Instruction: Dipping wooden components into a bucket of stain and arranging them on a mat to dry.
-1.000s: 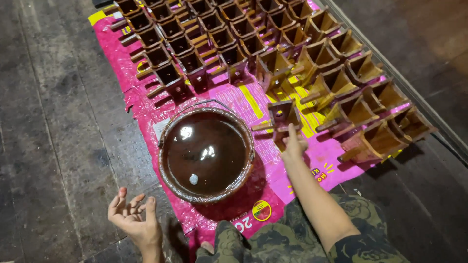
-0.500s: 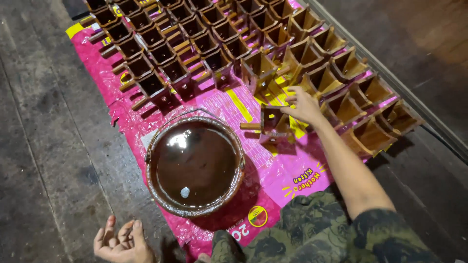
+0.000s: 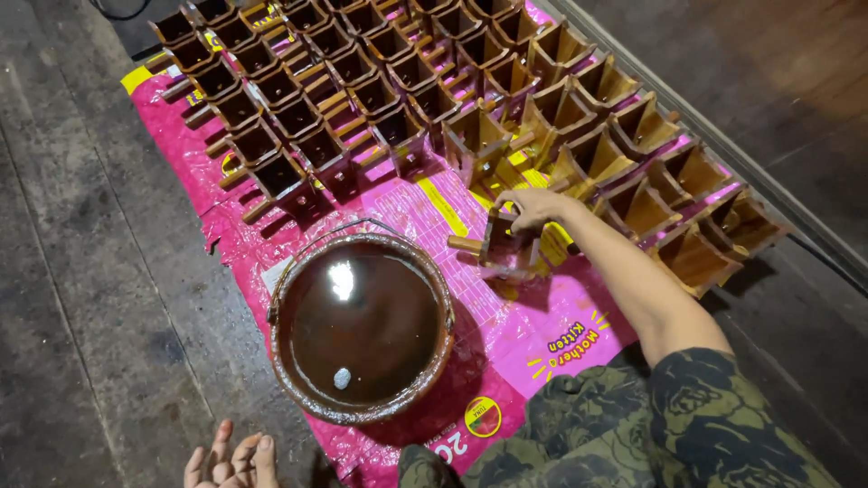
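Observation:
My right hand (image 3: 533, 206) grips the top of a small brown wooden box with a peg handle (image 3: 500, 246), which stands on the pink plastic sheet (image 3: 542, 316) just right of the bucket. The round bucket (image 3: 271, 312) holds glossy dark brown liquid with a small pale lump floating in it. At the bottom edge my left hand (image 3: 231, 461) rests on the dark floor, fingers loose, holding nothing. My camouflage-patterned trouser leg (image 3: 633, 425) fills the lower right.
Several dark-stained wooden boxes (image 3: 298, 117) stand in rows on the sheet's far left. Several paler boxes (image 3: 633, 154) line the right side. A raised ledge (image 3: 723, 136) runs diagonally behind them. Dark wooden floorboards (image 3: 81, 271) lie to the left.
My right hand has closed over the wooden box beside the bucket. The view has shifted, so my left hand sits lower in the frame.

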